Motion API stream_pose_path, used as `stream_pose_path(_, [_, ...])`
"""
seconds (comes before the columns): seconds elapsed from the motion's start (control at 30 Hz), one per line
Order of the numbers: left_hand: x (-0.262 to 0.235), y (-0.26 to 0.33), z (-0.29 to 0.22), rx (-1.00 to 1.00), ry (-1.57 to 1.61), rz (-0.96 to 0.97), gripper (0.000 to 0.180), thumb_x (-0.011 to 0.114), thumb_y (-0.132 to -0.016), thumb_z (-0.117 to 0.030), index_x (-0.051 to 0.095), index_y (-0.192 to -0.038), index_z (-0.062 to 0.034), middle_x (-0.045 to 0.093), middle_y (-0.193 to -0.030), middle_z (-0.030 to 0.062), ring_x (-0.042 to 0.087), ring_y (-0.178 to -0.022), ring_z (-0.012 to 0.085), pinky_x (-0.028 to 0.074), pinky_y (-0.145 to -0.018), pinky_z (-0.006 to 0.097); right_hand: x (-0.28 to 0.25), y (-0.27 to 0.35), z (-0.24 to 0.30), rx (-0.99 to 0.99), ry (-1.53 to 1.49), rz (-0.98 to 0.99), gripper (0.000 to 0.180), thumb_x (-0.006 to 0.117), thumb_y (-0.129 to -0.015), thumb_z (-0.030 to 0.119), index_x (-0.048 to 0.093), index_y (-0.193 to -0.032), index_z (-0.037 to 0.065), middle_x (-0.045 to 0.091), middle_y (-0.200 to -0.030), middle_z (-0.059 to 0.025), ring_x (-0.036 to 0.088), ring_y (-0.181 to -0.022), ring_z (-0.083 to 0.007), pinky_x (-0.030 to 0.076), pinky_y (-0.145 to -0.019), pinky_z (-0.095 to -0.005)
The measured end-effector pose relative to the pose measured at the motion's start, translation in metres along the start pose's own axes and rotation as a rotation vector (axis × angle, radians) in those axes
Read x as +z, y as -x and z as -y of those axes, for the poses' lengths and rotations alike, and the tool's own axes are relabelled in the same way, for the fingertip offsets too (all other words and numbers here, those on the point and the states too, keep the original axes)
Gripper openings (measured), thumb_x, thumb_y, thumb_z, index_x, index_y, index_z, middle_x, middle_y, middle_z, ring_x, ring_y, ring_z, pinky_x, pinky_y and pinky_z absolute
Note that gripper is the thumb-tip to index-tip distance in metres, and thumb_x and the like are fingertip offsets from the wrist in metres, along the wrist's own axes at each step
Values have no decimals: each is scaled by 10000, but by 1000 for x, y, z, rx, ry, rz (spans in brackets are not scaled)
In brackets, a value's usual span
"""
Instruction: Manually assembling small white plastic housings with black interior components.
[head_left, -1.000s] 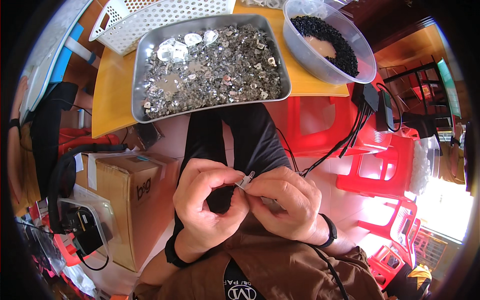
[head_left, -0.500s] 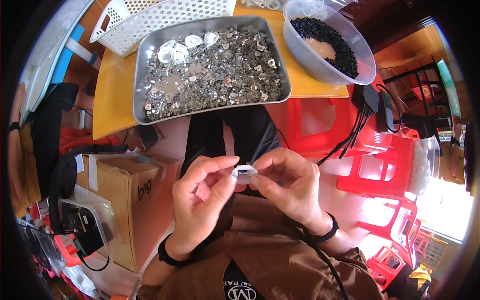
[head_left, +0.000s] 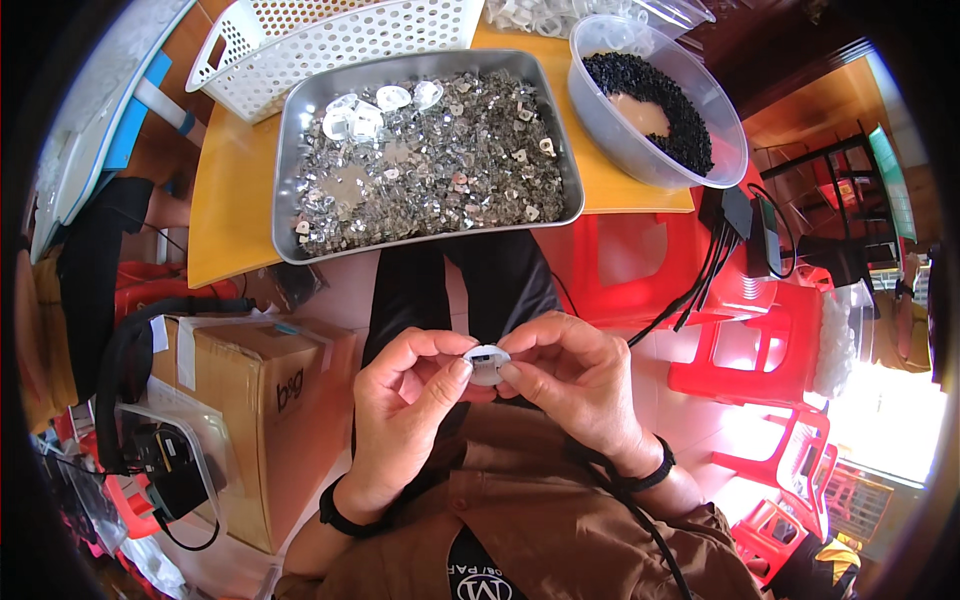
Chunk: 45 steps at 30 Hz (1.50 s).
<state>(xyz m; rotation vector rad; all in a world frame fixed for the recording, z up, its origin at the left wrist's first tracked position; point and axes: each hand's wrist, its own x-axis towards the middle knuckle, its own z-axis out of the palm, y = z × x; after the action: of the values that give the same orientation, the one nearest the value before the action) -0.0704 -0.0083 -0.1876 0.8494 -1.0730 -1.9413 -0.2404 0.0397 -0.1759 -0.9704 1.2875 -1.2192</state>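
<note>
Between my two hands, over my lap, is a small white rounded plastic part [head_left: 485,368] with a dark slot near its upper side. My left hand [head_left: 410,385] pinches its left edge between thumb and fingers. On its right edge, the thumb and fingers of my right hand [head_left: 578,378] press in the same way. Beyond my knees, a metal tray [head_left: 420,246] on the table holds many small clear and metallic pieces. Several larger white plastic parts [head_left: 352,118] lie at the tray's far left.
A white perforated basket [head_left: 350,45] stands behind the tray. To the right on the yellow table [head_left: 235,215] sits a clear bowl [head_left: 655,165] of small black pieces. Red stools [head_left: 640,305] and black cables [head_left: 690,285] are at my right, a cardboard box [head_left: 240,420] at my left.
The white part has tilted in my fingers, so more of its rounded face shows. Both hands keep their pinch. The tray and table sit slightly lower in the view.
</note>
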Motion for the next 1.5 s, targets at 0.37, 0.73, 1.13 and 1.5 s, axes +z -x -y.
stream_pose_path(0.37, [-9, -5, 1, 212, -220, -80, 84, 678, -831, 34, 631, -900, 39, 539, -913, 63, 609, -768, 113, 516, -669, 214, 15, -9, 16, -196, 333, -16, 176, 689, -770, -68, 678, -935, -7, 651, -875, -113, 666, -756, -158, 549, -625, -247])
stream_pose_path(0.73, [-27, -8, 4, 264, -234, -55, 86, 673, -825, 52, 635, -902, 47, 547, -859, 73, 640, -741, 150, 552, -667, 250, 24, -21, 18, -144, 379, 44, 147, 714, -788, -15, 670, -926, 8, 653, -853, -75, 658, -729, -126, 534, -609, -238])
stream_pose_path(1.13, [-34, -14, -6, 57, 117, -73, 244, 627, -883, 2, 552, -1112, 44, 650, -913, 126, 659, -826, 169, 555, -749, 293, 27, -41, 25, -7, 215, 42, 154, 667, -819, -52, 640, -969, -26, 621, -928, -66, 659, -807, -118, 537, -668, -221])
stream_pose_path(1.5, [-48, -4, 5, 23, -105, -96, 198, 662, -827, 48, 607, -1016, 28, 579, -1010, 69, 601, -979, 155, 482, -897, 295, -65, -141, 167, -169, 493, -52, 186, 659, -819, 22, 631, -997, -24, 670, -875, -65, 657, -752, -133, 543, -671, -268])
